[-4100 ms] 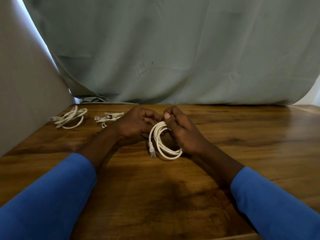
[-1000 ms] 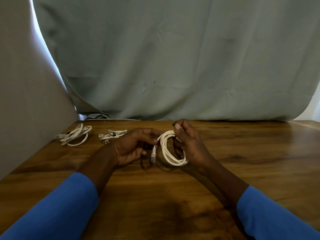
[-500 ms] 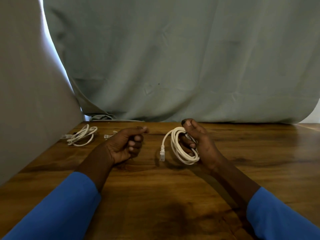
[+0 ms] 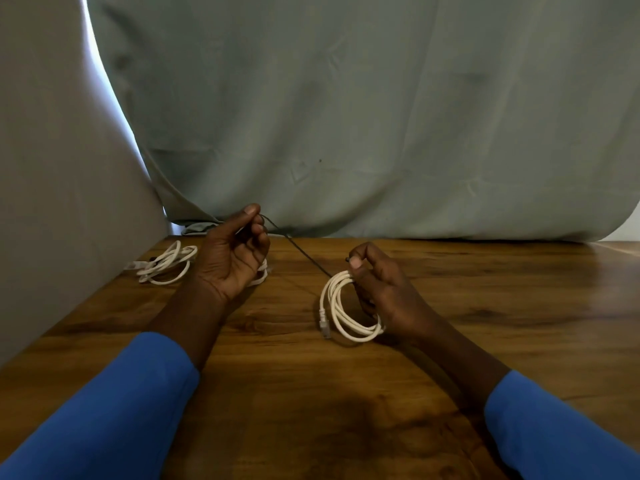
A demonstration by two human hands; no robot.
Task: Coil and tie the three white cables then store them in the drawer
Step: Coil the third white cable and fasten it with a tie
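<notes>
Blue long sleeves [image 4: 104,410] (plain, perhaps stretchy) on both arms.

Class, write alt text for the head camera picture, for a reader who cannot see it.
A person's right hand holds a coiled white cable at a wooden table, while the left hand pinches a thin dark tie stretched from the coil's top. A second white cable lies at far left; a third cable is mostly hidden behind the left hand.

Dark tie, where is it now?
In the head view, the tie runs from the left hand to the coiled cable in the right hand.
</notes>
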